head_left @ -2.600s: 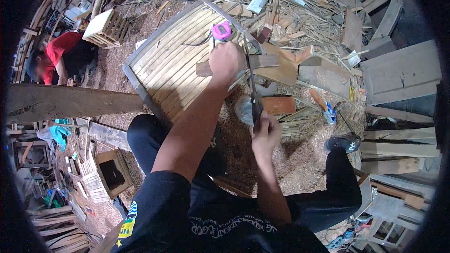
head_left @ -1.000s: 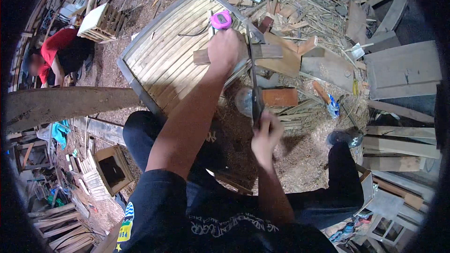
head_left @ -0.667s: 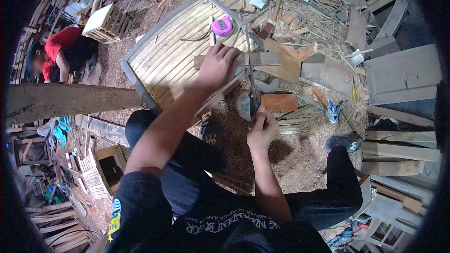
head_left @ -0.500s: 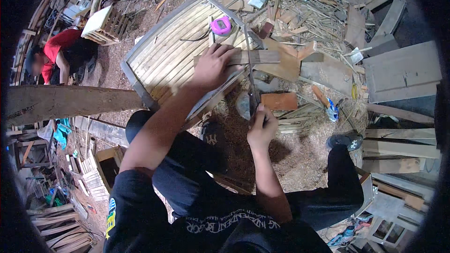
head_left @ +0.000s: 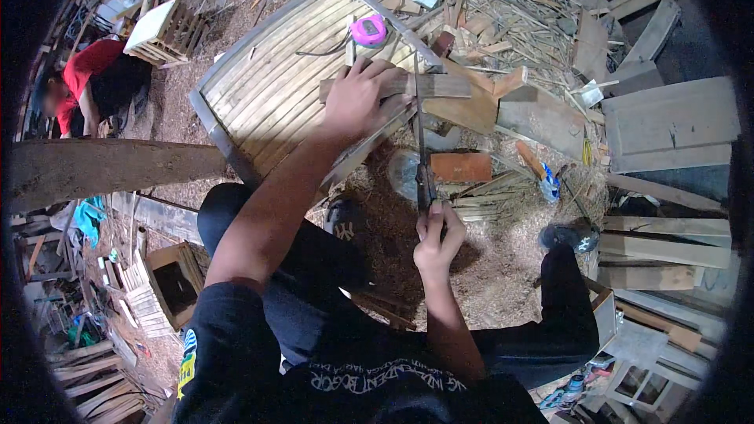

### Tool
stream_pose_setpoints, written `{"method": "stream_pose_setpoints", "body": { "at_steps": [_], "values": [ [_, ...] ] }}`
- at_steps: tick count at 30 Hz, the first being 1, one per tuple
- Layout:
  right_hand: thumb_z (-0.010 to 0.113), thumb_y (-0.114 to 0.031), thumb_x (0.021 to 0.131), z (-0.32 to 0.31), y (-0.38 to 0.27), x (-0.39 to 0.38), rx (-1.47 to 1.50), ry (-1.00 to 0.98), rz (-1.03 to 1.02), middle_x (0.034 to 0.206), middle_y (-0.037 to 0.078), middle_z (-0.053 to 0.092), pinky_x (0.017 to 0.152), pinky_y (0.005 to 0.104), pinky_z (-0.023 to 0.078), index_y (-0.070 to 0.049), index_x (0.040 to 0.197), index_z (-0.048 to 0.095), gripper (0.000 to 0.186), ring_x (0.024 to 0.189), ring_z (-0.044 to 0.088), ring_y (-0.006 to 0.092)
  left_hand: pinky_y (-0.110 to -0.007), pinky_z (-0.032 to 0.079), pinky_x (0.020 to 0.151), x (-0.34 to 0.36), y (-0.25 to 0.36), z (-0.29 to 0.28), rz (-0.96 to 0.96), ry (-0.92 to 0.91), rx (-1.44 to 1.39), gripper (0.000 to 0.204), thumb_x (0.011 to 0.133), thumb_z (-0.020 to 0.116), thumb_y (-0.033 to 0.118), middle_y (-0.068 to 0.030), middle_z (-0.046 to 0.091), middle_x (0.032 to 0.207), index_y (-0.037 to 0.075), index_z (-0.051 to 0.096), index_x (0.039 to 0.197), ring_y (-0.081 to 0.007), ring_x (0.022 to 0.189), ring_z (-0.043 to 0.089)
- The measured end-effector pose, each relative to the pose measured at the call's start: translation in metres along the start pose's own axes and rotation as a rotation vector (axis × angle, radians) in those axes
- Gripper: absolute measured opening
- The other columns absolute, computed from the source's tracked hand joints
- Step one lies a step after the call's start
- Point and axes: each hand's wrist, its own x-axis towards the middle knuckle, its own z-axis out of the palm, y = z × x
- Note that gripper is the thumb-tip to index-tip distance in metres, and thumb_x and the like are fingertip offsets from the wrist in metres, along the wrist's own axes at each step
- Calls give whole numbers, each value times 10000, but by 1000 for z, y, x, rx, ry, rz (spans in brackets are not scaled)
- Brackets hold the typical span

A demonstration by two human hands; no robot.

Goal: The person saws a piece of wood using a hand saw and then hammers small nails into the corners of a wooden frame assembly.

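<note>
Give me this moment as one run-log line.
left hand: on wood strip; right hand: holding long-bladed tool; blade: across strip; pink device: on slatted panel

rounded device [head_left: 369,30]: pink | slatted panel [head_left: 275,71]: pale-yellow stripes, grey border [head_left: 217,129] | wood strip [head_left: 446,86]: grey-brown | saw [head_left: 425,180]: dark

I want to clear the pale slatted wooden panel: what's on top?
A pink rounded plastic device, a thin dark cord, a thin pale stick and part of a flat brown wooden strip. The left hand hides some of the strip and slats.
</note>
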Motion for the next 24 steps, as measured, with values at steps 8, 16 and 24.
{"method": "stream_pose_setpoints", "body": {
  "at_steps": [8,16,24],
  "values": [
    [485,-199,1080,8,-13,-7,-33,21,-25,621,-10,429,477,263,281,-39,731,453,386,521,387,67,-487,412,1074,-3,8,-3,-37,-103,-12,471,874,715,294,-71,588,1310,122,641,1306,-319,1293,487],
    [534,-265,1088,20,19,24,-105,63,-133,634,-33,434,473,264,269,-61,741,492,405,537,393,58,-478,445,1050,0,4,-12,-101,-34,-327,443,839,770,280,-94,620,1208,107,672,1235,-344,1228,531],
    [531,-234,1086,22,-5,18,-37,50,-46,619,-34,423,481,269,266,-75,727,466,399,534,381,55,-487,452,1052,-1,1,-3,-11,-82,-84,488,847,767,381,-89,653,1225,101,676,1237,-342,1238,538]
  ]
}}
